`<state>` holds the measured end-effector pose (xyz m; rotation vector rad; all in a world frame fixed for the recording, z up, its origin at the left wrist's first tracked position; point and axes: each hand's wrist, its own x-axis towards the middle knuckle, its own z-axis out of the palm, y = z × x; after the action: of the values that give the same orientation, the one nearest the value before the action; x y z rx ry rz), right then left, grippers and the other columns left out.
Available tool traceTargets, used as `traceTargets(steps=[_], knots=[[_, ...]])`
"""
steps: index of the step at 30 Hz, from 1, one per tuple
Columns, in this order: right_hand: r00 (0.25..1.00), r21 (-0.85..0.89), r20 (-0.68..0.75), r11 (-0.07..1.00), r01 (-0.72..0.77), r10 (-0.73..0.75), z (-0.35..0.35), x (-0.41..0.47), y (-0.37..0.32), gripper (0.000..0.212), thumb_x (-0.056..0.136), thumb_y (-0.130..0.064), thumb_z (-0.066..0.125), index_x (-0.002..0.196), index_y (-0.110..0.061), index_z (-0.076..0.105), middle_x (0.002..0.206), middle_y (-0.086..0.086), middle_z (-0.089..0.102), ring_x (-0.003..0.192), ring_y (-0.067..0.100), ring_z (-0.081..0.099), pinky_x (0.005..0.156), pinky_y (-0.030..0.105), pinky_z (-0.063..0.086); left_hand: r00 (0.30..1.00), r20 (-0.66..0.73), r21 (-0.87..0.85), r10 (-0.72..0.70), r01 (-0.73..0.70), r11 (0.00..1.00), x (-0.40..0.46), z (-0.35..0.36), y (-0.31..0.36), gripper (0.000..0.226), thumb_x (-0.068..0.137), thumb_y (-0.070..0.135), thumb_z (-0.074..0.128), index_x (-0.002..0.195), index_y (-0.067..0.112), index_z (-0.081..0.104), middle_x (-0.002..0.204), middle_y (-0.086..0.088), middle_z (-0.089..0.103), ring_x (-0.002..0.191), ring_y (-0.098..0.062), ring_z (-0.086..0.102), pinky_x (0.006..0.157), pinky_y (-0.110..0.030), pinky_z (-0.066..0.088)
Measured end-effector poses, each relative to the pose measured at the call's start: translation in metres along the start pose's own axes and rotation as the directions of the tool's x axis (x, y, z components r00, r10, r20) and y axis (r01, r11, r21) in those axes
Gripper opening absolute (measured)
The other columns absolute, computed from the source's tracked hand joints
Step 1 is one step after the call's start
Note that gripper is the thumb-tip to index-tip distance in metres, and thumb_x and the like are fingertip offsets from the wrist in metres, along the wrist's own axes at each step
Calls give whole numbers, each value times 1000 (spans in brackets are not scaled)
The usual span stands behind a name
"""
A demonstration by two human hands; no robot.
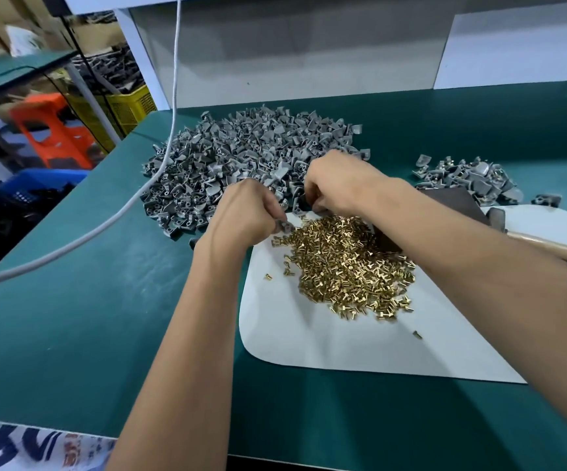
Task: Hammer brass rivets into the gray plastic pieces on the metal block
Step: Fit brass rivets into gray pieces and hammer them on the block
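A heap of brass rivets (346,266) lies on a white mat (309,341). Behind it spreads a big pile of gray plastic pieces (241,154). My left hand (246,209) pinches a gray plastic piece (284,227) at the heap's far left edge. My right hand (338,183) is curled over the near edge of the pile, gripping another gray piece (298,203). The dark metal block (452,202) shows partly behind my right forearm. A hammer (530,237) lies on the mat at the right, its wooden handle pointing right.
A smaller pile of gray pieces (469,178) sits at the back right. A white cable (173,96) hangs down and runs across the green table (88,317) to the left. Crates and an orange stool (50,127) stand beyond the left edge.
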<state>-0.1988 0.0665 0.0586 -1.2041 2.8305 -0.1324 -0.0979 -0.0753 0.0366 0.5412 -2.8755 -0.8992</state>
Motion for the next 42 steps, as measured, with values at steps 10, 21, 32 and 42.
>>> traceTargets(steps=[10, 21, 32, 42], knots=[[998, -169, 26, 984, 59, -55, 6, -7, 2, 27, 95, -2, 56, 71, -14, 50, 79, 6, 61, 70, 20, 58, 70, 39, 53, 938, -257, -456, -234, 96, 885, 4, 0, 11, 14, 77, 10, 74, 73, -2, 69, 64, -11, 71, 60, -22, 65, 70, -32, 62], [912, 471, -358, 882, -9, 200, -21, -85, 63, 17, 97, -15, 67, 99, -29, 76, 89, -14, 69, 73, -4, 64, 71, 11, 46, 990, -5, -863, -144, 68, 500, 4, 38, 82, 29, 77, -12, 80, 76, 6, 56, 79, -15, 73, 75, -24, 78, 76, -32, 64], [675, 653, -529, 754, -62, 514, 19, -132, 123, 16, 96, -8, 64, 92, -22, 70, 88, -9, 71, 85, 13, 69, 83, 22, 53, 980, -173, -852, 100, -200, 483, 4, 78, 116, 37, 76, -3, 84, 109, 13, 78, 83, 2, 71, 80, -8, 62, 65, -16, 49], [694, 621, -500, 773, -130, 519, 22, -135, 123, 10, 99, -8, 61, 98, -13, 70, 95, -1, 68, 80, 8, 56, 71, 1, 36, 996, -53, -988, 72, -62, 139, 2, 83, 105, 20, 86, -7, 74, 103, 5, 73, 92, -12, 68, 76, -15, 70, 82, -27, 61]])
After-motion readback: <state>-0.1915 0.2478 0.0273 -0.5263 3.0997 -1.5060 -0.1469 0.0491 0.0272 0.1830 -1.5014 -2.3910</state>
